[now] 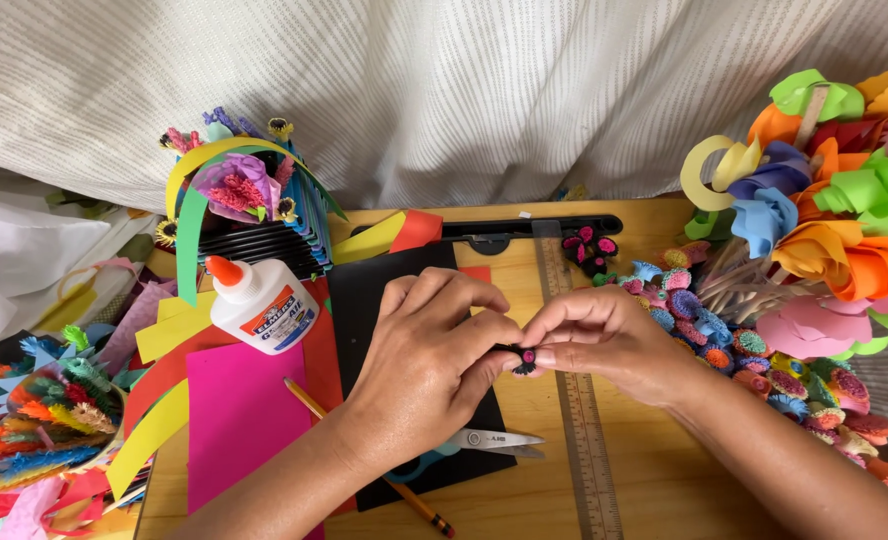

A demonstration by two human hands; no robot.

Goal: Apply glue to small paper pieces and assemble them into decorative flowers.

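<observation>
Two hands are seen, a left hand [426,372] and a right hand [596,335], and one small flower [526,358] is pinched between them. One glue bottle [258,303], one pencil [369,457], one pair of scissors [476,444] and one ruler [577,395] are counted on the table [664,490]. One pink sheet [239,420] and one black sheet [374,290] are laid there. The rolled flowers [754,365] at the right are too many to be counted.

White glue bottle [261,303], orange cap, blue-orange label, lying on pink paper [239,420].
</observation>
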